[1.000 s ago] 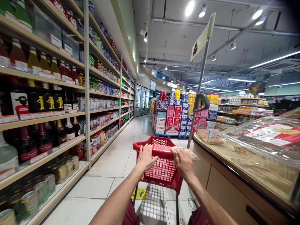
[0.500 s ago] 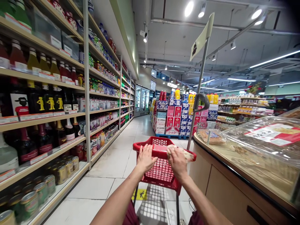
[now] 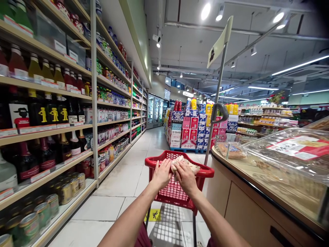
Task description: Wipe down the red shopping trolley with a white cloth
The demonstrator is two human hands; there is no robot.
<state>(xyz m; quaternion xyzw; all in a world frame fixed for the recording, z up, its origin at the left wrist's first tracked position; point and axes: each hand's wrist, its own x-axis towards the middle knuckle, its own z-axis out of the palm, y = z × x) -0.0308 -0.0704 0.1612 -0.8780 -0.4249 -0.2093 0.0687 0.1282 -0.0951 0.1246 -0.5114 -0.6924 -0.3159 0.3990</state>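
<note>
A red plastic shopping cart [image 3: 177,190] stands directly in front of me with its handle bar [image 3: 205,171] towards me. My left hand [image 3: 161,174] is closed over the left-middle part of that bar, its fingers draped across the top. My right hand [image 3: 185,176] grips a crumpled whitish cloth [image 3: 191,165] and presses it onto the middle of the bar. The two hands are close together, with the cloth's left end by my left fingertips. The cloth and my hands hide the middle of the bar.
Shelves [image 3: 110,121] of bottles and cans run along the left. On the right is a wooden counter [image 3: 246,206] with clear plastic food covers [image 3: 295,151]. A metal pole [image 3: 218,85] with a sign rises beside it. Stacked drink cartons [image 3: 189,132] stand ahead, beyond the tiled floor [image 3: 125,161].
My right hand has slid the cloth leftwards along the handle bar, from its right part to the middle, close to my left hand. My left hand stays nearly in place.
</note>
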